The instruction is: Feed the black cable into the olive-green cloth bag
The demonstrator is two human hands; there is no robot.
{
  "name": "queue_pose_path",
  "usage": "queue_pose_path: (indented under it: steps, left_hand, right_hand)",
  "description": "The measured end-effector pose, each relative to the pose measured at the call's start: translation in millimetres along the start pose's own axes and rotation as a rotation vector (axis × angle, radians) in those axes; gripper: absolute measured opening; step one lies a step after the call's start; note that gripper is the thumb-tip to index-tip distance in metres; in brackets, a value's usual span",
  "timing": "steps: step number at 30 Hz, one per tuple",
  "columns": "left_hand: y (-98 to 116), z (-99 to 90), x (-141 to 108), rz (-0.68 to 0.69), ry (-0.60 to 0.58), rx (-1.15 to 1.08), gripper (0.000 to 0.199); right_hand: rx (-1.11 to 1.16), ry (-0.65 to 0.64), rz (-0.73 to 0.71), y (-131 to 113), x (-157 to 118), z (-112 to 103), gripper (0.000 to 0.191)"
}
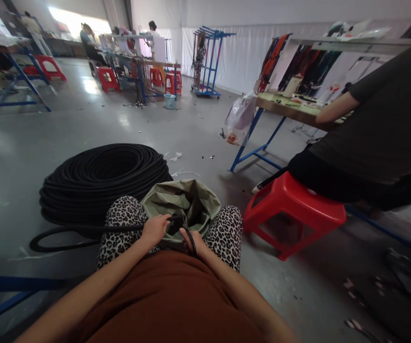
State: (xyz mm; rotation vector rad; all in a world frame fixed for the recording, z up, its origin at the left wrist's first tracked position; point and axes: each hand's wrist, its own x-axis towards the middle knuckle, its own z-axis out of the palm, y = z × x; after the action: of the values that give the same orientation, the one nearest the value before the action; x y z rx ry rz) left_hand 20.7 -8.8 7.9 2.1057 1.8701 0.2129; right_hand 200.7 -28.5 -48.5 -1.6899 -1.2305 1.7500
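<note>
My left hand [155, 230] is closed around a black rope [119, 229] close to its end. From there the rope runs left over my knee, loops on the floor side and leads to a large black coil [101, 183]. My right hand [194, 241] grips a pair of scissors [191, 239] with a dark handle. The blades point up and away, right by the rope's end, and I cannot tell whether they touch it. Both hands are over an olive-green bag [205, 200] that stands wide between my knees, its bottom hidden.
At right a person in a dark shirt sits on a red stool [298, 209] at a workbench [287, 109]. A plastic bag [241, 119] hangs from the bench corner. A blue rack [210, 62] and more benches with people stand farther back. Blue table legs [8, 295] are at lower left.
</note>
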Motion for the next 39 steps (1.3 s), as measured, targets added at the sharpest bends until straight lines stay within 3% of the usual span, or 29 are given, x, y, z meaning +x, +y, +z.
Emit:
queue_pose_path:
  steps: [27,39]
  left_hand:
    - [3.6,-5.3,9.8,0.003,-0.046,0.091,0.038]
    - [2.0,-8.7,12.4,0.017,-0.053,0.178,0.036]
  right_hand:
    - [-0.254,0.022,-0.110,1.4,-0.5,-6.4,0.052]
    - [-0.310,0.009,-0.072,-5.9,-5.6,-8.0,0.049]
